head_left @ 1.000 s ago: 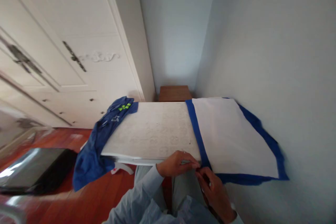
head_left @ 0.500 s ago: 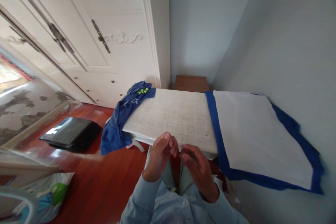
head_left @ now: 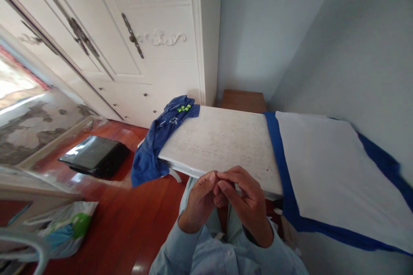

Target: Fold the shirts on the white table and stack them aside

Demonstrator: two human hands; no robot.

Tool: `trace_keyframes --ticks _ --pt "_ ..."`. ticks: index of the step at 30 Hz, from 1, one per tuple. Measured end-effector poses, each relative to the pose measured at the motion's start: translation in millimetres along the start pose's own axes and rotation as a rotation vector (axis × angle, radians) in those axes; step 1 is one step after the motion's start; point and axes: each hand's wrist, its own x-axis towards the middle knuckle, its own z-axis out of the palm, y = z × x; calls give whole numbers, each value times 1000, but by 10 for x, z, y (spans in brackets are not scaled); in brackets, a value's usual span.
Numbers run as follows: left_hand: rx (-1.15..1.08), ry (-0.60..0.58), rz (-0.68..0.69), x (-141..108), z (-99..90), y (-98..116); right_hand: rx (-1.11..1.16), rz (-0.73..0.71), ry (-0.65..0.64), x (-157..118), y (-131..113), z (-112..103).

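Observation:
My left hand (head_left: pixel 200 200) and my right hand (head_left: pixel 247 202) meet at the fingertips in front of the white table's (head_left: pixel 222 142) near edge. The left thumb and fingers are pinched together; anything between them is too small to make out. My right thumb and forefinger reach to the same spot, also closed. A crumpled blue garment (head_left: pixel 150 150) with yellow-green patches hangs over the table's left end. Over the right end lies a white cloth (head_left: pixel 335 172) on top of a blue cloth (head_left: pixel 275 154).
A white wardrobe (head_left: pixel 167 68) stands behind at the left, a brown wooden box (head_left: pixel 243 100) beyond the table. On the red floor (head_left: pixel 138 219) lie a black package (head_left: pixel 97 154) and a plastic bag (head_left: pixel 69 232). A grey wall bounds the right.
My hands have come together, and the right fingertips now touch the left ones. The camera view has shifted slightly, so the room appears further right. The cloths lie as before.

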Motion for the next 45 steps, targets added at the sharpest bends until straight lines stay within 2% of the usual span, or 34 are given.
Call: trace_keyframes --ticks 4,8,11,14,17,24,27,30,33,37,41,45 --pt "36 65 -3 -77 -102 43 18 8 -29 18 8 132" --pt "228 198 35 -153 -262 109 39 47 -75 50 60 226" --pt "312 207 -18 -204 -373 191 39 55 -156 76 151 265" --pt "317 202 -96 -254 -454 272 28 96 -246 92 256 312" --pt "287 236 -113 -298 -514 316 55 160 -317 92 338 394" --pt "134 269 -98 -344 -623 313 117 234 -327 62 401 594" --pt "125 274 -98 -365 -645 322 162 254 -354 50 414 631" --pt "86 259 -111 -379 -655 341 202 237 -318 38 443 649" --pt "-2 164 -158 -381 -669 352 161 111 -267 55 464 645" --pt "-73 84 -202 -398 -694 342 142 -16 -288 121 465 598" --pt "-106 61 -276 -471 -715 291 162 16 -392 148 475 529" --pt "-130 99 -417 -612 -776 181 129 66 -524 96 493 484"
